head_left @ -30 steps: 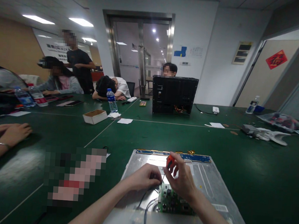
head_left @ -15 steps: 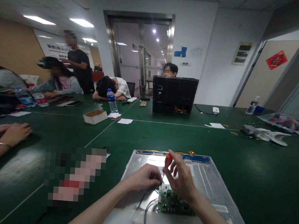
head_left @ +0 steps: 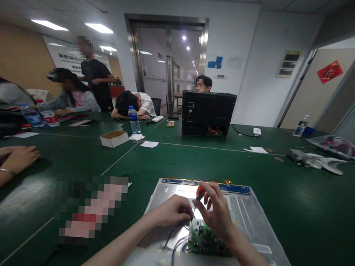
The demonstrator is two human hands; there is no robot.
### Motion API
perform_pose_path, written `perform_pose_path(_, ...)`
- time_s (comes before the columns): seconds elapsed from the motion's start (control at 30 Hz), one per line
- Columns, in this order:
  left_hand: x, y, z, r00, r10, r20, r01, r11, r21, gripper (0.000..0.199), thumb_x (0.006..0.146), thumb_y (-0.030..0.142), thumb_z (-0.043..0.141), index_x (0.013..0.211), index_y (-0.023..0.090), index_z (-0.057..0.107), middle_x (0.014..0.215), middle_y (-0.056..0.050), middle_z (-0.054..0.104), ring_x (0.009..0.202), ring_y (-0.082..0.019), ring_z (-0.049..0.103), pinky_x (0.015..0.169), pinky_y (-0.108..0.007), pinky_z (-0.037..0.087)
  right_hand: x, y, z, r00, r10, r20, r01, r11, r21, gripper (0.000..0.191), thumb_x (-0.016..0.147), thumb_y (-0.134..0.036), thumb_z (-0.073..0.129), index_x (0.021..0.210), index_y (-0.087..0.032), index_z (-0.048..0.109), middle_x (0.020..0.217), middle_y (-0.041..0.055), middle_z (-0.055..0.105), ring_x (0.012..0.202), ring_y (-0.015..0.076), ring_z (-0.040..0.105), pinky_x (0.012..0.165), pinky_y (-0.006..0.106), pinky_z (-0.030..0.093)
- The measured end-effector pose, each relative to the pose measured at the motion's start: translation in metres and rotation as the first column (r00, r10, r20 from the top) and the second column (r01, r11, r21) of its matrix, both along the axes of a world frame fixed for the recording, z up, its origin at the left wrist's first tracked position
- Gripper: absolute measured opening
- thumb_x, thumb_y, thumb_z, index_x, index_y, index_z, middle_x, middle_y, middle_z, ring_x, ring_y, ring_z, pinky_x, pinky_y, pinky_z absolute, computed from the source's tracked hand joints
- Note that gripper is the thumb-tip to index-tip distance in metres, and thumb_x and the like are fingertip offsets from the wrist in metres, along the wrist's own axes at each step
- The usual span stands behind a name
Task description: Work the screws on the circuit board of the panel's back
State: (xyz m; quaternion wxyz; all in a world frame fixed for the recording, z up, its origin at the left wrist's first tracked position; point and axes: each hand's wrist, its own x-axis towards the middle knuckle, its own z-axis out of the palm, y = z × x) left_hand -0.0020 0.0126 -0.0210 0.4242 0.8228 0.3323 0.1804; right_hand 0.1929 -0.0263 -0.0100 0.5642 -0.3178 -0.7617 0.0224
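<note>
A silver metal panel (head_left: 244,218) lies flat before me, with a blue strip along its far edge and a green circuit board (head_left: 200,236) near its middle. My right hand (head_left: 217,210) grips a red and black screwdriver (head_left: 200,191), held upright with its tip down at the board's upper left corner. Beside that tip is my left hand (head_left: 173,210), its fingers closed together; what they pinch, if anything, is hidden. Dark cables (head_left: 173,254) run over the panel left of the board.
Another person's hands (head_left: 20,158) rest on the green table (head_left: 312,207) at the left. Farther back are a cardboard box (head_left: 114,139), a water bottle (head_left: 134,120), a black computer case (head_left: 207,115) and white parts (head_left: 318,161). Several people sit or stand beyond.
My right hand and the screwdriver's handle have shifted very slightly. My left hand keeps its place by the tip. The standing person in the background has moved their arms.
</note>
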Motion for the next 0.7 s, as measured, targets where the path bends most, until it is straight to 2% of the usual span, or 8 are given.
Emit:
perform_pose_path(0.27,-0.0005,-0.0015,0.0014,1.0,-0.011,0.004,0.011,1.0,-0.024,0.013,0.078,0.009,0.065,0.081,0.015,0.076,0.076,-0.001,0.069,0.074,-0.017,0.062,0.07,-0.025,0.047,-0.0022,-0.0012,0.0008,1.0,-0.007,0.002,0.007,1.0,0.011,0.062,0.093,-0.011,0.052,0.15,-0.026,0.033,0.096,0.0052,0.059,0.06,0.0133,0.056,0.043,0.023,0.047)
perform_pose_path(0.5,-0.0007,0.0001,-0.0012,1.0,-0.029,-0.01,0.029,1.0,-0.006,0.015,0.078,0.007,0.064,0.085,0.015,0.075,0.079,-0.001,0.07,0.075,-0.017,0.062,0.072,-0.025,0.048,-0.0023,-0.0023,0.0039,1.0,0.01,-0.018,-0.01,1.0,0.012,0.062,0.091,-0.011,0.053,0.148,-0.024,0.033,0.089,0.0024,0.059,0.056,0.0121,0.054,0.043,0.022,0.048)
perform_pose_path(0.7,0.0003,-0.0015,0.0044,1.0,-0.017,0.012,0.017,1.0,0.004,0.013,0.078,0.008,0.065,0.08,0.015,0.076,0.08,-0.002,0.071,0.076,-0.017,0.062,0.071,-0.025,0.048,-0.0007,-0.0004,0.0026,1.0,0.011,-0.016,-0.011,1.0,0.025,0.054,0.093,-0.015,0.059,0.142,-0.029,0.041,0.099,0.0043,0.058,0.059,0.0113,0.054,0.042,0.021,0.048)
